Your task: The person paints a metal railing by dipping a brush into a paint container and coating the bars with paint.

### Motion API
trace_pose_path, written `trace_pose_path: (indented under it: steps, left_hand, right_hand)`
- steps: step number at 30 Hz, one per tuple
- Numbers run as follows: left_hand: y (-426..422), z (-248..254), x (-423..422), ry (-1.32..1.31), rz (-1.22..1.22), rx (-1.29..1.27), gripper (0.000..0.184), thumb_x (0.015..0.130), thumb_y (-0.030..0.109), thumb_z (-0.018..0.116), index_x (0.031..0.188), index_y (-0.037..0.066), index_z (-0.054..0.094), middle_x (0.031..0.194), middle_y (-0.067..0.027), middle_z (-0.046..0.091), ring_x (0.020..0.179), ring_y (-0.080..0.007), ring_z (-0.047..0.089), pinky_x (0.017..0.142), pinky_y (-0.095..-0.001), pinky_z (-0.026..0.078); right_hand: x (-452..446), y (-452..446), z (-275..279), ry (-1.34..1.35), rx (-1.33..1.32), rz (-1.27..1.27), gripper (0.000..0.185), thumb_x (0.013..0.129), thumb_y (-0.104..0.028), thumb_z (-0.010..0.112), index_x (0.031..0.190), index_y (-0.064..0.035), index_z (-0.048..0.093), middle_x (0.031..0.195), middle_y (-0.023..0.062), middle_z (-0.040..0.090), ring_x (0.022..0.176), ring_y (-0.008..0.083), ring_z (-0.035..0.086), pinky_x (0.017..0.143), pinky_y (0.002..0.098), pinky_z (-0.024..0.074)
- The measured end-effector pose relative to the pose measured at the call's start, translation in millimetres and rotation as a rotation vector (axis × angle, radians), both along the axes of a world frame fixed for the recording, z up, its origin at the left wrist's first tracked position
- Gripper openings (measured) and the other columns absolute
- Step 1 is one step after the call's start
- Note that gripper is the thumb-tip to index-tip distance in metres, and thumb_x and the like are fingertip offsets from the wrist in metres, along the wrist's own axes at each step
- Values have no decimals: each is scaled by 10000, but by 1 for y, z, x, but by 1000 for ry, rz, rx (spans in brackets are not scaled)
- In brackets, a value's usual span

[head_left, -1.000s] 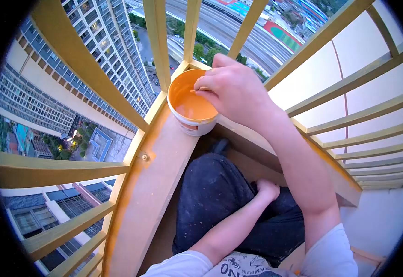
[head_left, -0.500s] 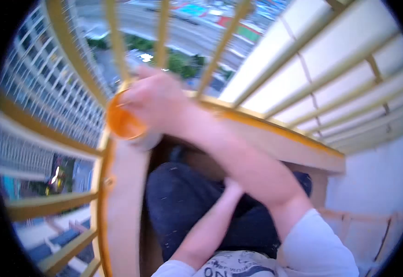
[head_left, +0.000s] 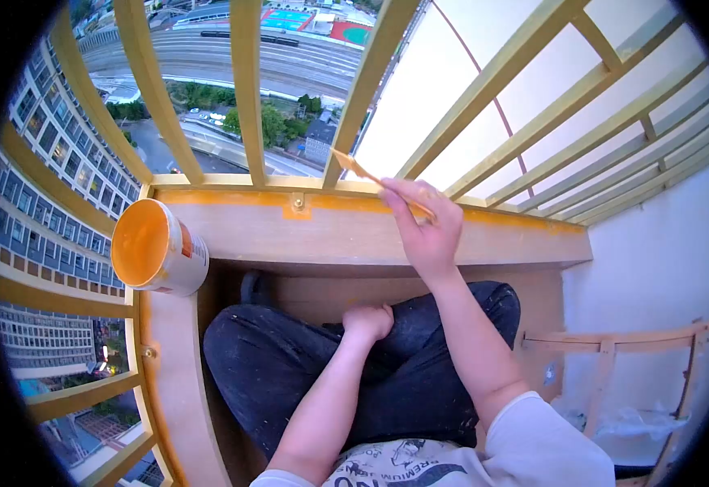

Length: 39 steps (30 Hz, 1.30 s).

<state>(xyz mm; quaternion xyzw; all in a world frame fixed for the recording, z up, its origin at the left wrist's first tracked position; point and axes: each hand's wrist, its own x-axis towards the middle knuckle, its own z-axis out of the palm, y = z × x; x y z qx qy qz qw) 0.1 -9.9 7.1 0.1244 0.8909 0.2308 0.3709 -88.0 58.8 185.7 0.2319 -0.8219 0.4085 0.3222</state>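
My right hand is closed around the handle of a paintbrush, held above the far ledge. Its paint-coated tip points up and left and overlaps the lower part of a yellow railing bar; whether they touch I cannot tell. My left hand rests on my lap as a loose fist, with no object showing in it. A white paint bucket, its inside coated orange, stands slightly tilted in view on the ledge's left corner, apart from both hands.
Orange paint lines the base of the railing along the wooden ledge, around a bolt. Beyond the bars, far below, lie rail tracks and buildings. A white wall and a wooden frame are at the right.
My right hand has moved from the bucket to the right, out over the far ledge, with the paintbrush now plainly visible. My left hand stays on my lap. The view has shifted slightly.
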Motion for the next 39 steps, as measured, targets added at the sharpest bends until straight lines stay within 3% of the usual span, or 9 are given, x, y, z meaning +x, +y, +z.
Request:
trace_pose_path:
  steps: [7,11,15,25,27,29,32,34,39]
  left_hand:
    - [5,1,7,72,107,-1,527,985,366,298,1089,77,726,1178,-150,678,1110,-338,637,972,-434,487]
    - [-1,16,4,-10,34,-6,595,998,390,247,1128,20,694,1230,-192,641,1163,-369,601,1032,-443,441]
    - [3,3,4,35,26,-45,527,979,368,309,1074,60,727,1190,-166,668,1119,-337,630,966,-437,493]
    - [3,-1,4,-39,90,1,569,991,386,280,1139,19,690,1227,-202,641,1157,-357,606,1029,-437,442]
    - [3,-6,4,-52,64,15,569,992,387,280,1173,20,676,1257,-201,626,1181,-349,594,1033,-437,440]
    - [5,-13,6,-21,72,29,560,993,380,280,1154,37,692,1239,-187,642,1167,-343,609,1013,-438,457]
    - [5,-8,6,14,62,26,551,993,372,279,1147,52,701,1230,-167,655,1158,-335,620,996,-437,474]
    - [2,-1,3,27,42,8,551,993,372,279,1159,51,695,1238,-160,653,1163,-334,617,998,-435,473]
    - [4,-9,7,-34,120,63,531,990,373,290,1173,63,680,1255,-171,635,1158,-357,609,1003,-457,467]
  right_hand:
    - [-3,16,26,159,-119,88,150,846,55,682,973,-11,727,919,116,734,807,180,695,711,276,547]
    - [-31,3,15,119,142,-19,154,833,57,692,958,-23,736,882,149,732,765,204,690,657,289,537]
    - [-9,10,48,212,-76,-35,133,813,-11,730,931,-71,740,868,102,727,746,211,692,663,301,552]
    - [-13,-4,81,335,164,66,186,794,35,707,941,-76,734,856,82,721,716,199,668,608,285,524]
    - [-32,-7,83,325,424,7,223,771,65,713,954,-61,733,857,71,725,707,182,663,581,276,512]
    - [-29,4,103,516,215,-13,221,788,36,708,974,-80,738,817,70,698,726,195,656,593,298,516]
    - [-11,2,89,345,215,-73,210,787,29,711,958,-90,738,810,76,692,722,201,654,604,313,522]
    - [-26,-10,49,100,546,211,208,779,39,717,943,-87,739,796,77,694,703,198,653,594,320,520]
    - [-12,4,97,415,260,-50,201,764,48,729,932,-61,738,794,65,699,691,191,647,566,304,502]
